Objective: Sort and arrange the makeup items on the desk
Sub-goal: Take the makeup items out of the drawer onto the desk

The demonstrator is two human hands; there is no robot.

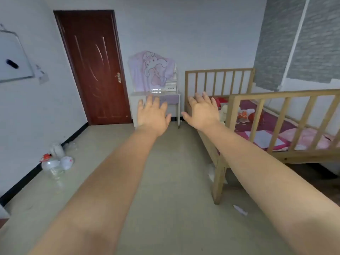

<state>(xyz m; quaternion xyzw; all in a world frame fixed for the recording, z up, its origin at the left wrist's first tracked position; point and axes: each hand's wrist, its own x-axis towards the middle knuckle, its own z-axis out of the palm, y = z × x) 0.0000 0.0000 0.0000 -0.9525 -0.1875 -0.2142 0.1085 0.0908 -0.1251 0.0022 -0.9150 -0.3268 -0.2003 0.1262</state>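
**Still approaching: hands empty, desk across the room**

Both arms reach straight forward, palms down. Left hand [153,115] and right hand [201,112] are spread wide, fingers [151,101] straight, holding nothing. Plastic bottles [55,162] sit on the floor by the left wall; a wooden bed [257,115] runs along the right. Farther off, the small white desk [173,93] stands against the back wall beside the door [95,67], well apart from the hands. Makeup items are too small to make out. Judgement: walk up close first, then survey the desktop before grasping anything.
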